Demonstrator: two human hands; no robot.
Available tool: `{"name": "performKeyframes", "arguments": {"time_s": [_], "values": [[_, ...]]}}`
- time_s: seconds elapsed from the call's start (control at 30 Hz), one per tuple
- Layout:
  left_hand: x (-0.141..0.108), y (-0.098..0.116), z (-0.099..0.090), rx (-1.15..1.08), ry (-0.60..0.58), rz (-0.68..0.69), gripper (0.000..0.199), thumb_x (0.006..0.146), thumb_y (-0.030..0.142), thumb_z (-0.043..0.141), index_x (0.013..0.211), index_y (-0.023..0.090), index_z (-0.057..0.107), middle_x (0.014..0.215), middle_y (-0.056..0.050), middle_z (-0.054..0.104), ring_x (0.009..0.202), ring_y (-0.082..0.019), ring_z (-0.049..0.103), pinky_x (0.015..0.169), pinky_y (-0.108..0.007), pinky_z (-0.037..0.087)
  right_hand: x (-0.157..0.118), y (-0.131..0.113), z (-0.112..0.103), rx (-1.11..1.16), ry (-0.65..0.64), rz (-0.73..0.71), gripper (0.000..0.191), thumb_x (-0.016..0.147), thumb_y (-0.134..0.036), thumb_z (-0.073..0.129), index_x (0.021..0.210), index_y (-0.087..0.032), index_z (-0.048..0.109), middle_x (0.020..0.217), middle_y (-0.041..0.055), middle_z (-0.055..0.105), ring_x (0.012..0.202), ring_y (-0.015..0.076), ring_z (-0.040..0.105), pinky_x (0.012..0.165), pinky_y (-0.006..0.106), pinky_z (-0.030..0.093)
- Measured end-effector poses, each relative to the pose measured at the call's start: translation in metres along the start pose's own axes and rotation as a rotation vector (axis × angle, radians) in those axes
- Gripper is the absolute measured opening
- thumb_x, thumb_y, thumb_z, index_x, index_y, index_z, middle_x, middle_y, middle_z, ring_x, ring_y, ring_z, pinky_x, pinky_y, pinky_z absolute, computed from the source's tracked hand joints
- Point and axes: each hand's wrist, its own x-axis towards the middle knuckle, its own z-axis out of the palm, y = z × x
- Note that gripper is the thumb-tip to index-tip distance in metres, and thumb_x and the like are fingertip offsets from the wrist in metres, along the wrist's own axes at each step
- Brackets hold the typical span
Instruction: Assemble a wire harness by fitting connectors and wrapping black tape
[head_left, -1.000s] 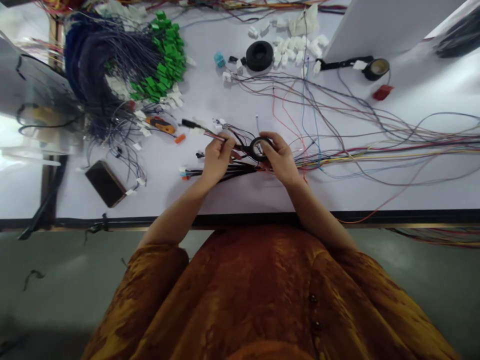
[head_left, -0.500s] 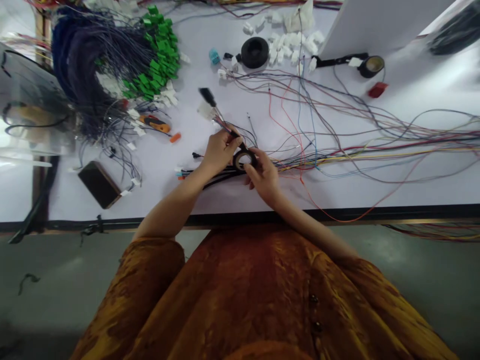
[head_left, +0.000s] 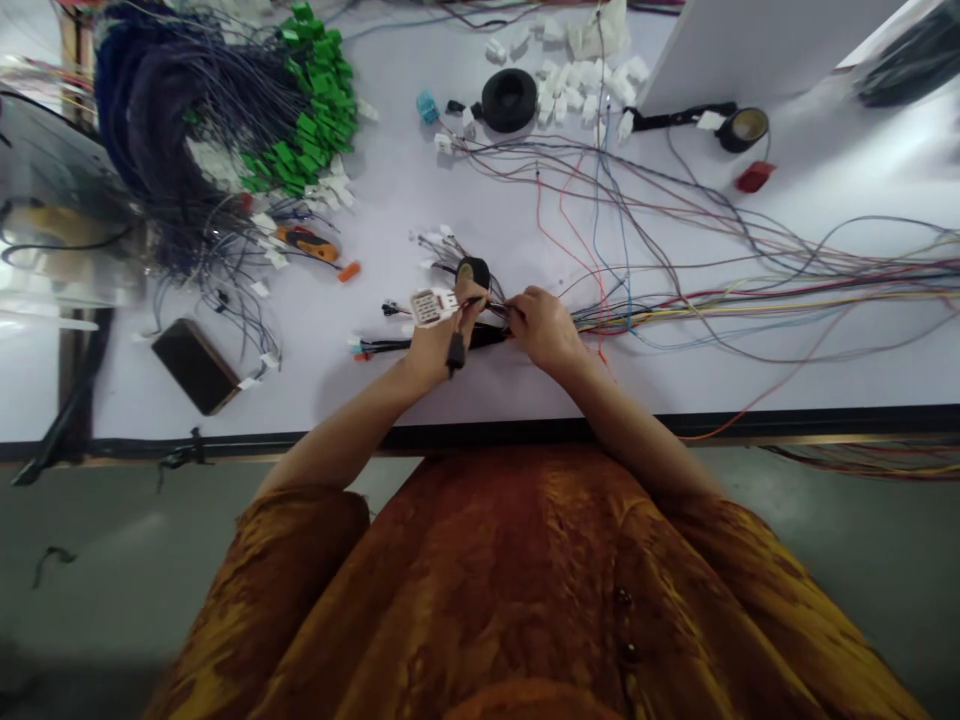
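My left hand (head_left: 437, 345) is closed on a group of wires near a white multi-pin connector (head_left: 433, 306). A small black connector (head_left: 456, 353) hangs over its fingers. Just beyond the fingertips is a roll of black tape (head_left: 478, 268); whether the hand touches it I cannot tell. My right hand (head_left: 547, 328) pinches the same wires a little to the right, its fingertips partly hidden. Below both hands passes a black-wrapped branch (head_left: 487, 335), and the long wire bundle (head_left: 652, 316) runs off to the right.
Green connectors (head_left: 319, 110) on dark blue wires lie at upper left, with an orange-and-black cutter (head_left: 307, 243) and a dark box-like block (head_left: 196, 366) nearer me. Another black tape roll (head_left: 509, 100) sits by white connectors (head_left: 574, 90). The black table edge (head_left: 510, 434) runs before me.
The tape roll has gone from between my hands to beyond my left fingers. The white and black connectors have swung toward me over my left hand, and my right hand now pinches wires.
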Motion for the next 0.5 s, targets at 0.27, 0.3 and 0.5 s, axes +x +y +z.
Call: {"name": "performKeyframes", "arguments": {"time_s": [0.27,0.3,0.5], "values": [[-0.005,-0.019,0.003,0.07,-0.024,0.302,0.028,0.105,0.038,0.042,0.1,0.021,0.063,0.104,-0.01,0.073,0.1,-0.021,0.067,0.09,-0.041,0.055,0.015,-0.009,-0.021,0.338,0.083,0.023,0.02,0.093,-0.035,0.058,0.102,-0.019,0.067,0.077,0.0026,0.059,0.068,0.015,0.055,0.067,0.031,0.047],[-0.004,-0.021,0.003,0.108,-0.056,0.349,0.027,0.105,0.036,0.042,0.098,0.021,0.063,0.106,-0.011,0.073,0.1,-0.022,0.067,0.09,-0.042,0.055,0.02,-0.013,-0.018,0.426,0.078,0.065,0.025,0.093,-0.038,0.06,0.109,-0.02,0.064,0.073,0.0005,0.058,0.066,0.0144,0.055,0.064,0.029,0.045],[-0.01,-0.034,0.001,0.165,-0.154,0.348,0.021,0.101,0.027,0.045,0.095,0.021,0.063,0.13,-0.013,0.066,0.116,-0.025,0.065,0.099,-0.042,0.053,0.051,-0.014,0.005,0.614,-0.084,0.275,0.02,0.086,-0.028,0.07,0.092,-0.022,0.052,0.059,-0.0041,0.051,0.051,0.0118,0.048,0.048,0.026,0.038]]}}
